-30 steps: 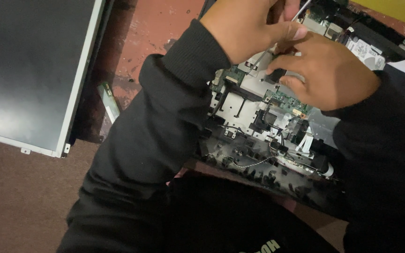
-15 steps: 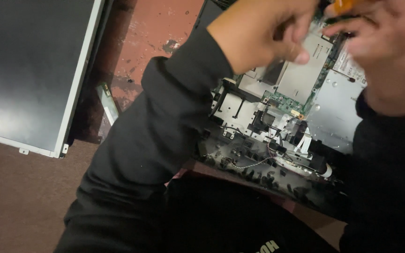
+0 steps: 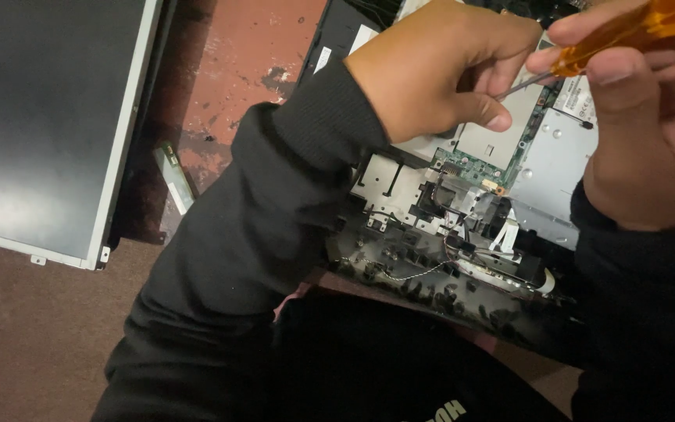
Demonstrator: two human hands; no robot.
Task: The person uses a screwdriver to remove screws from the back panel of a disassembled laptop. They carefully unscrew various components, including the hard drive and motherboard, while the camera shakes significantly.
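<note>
right hand (image 3: pixel 650 133) at 2 o'clock, fingers closed on orange-handled screwdriver (image 3: pixel 634 35) | left hand (image 3: pixel 439 66) at 12, fingertips pinching its shaft | opened laptop chassis (image 3: pixel 462 227) under both, centre-right | risk: tip may slip, scratching green circuit board (image 3: pixel 501 152) or loose wires (image 3: pixel 423 270)

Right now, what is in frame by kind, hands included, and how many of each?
Hands: 2, left hand and right hand
Screwdriver with orange handle: 1, held in both hands
Opened laptop chassis: 1
Detached flat screen panel: 1
Narrow strip board beside the panel: 1
Total: 6
</note>
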